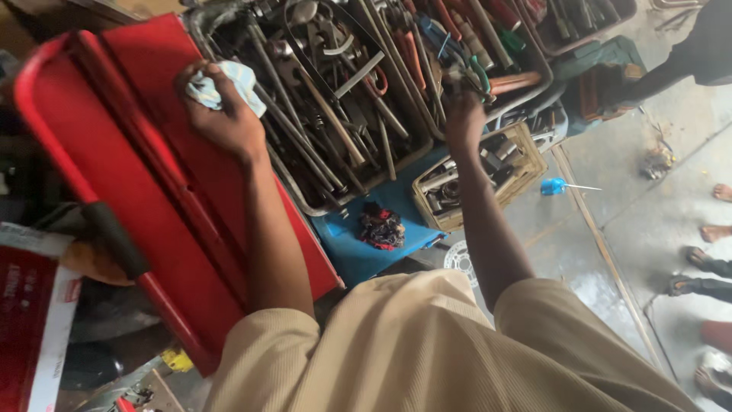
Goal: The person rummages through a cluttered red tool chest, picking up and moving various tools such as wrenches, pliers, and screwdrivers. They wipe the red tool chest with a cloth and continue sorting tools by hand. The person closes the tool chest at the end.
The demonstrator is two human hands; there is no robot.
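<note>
Right, both arms are stretched out over the tools. The left hand (221, 114) is closed around a crumpled pale cloth (225, 82), white with a hint of blue, and the cloth bulges out past the knuckles on the far side of the fingers. That hand rests on the open red lid (152, 183) of the toolbox, right at the lid's edge where it meets the metal tool tray (343, 194). Just off the fingertips, on the tray side, lie long grey wrenches and bars (320, 114), heaped and crossing one another.

Over to the right hand (463, 114): it is raised above the tray's far corner, fingers curled shut around something small and dark. It is blurred, so I cannot tell what the thing is. Touching or just beyond those fingers sits a pair of pliers with green grips (480, 76), and an orange-handled tool (518, 80) pokes out beside them. Below the wrist, a small tan crate (526, 164) holds dark metal parts.

Between the two forearms, a blue surface (358, 244) shows under the tray, with a dark red-and-black rag (381, 227) lying on it. Well away from the right hand, a blue-handled screwdriver (557, 185) lies on the concrete floor (648, 214). Further out at the frame's edge, other people's feet (705, 263) stand on that floor.
</note>
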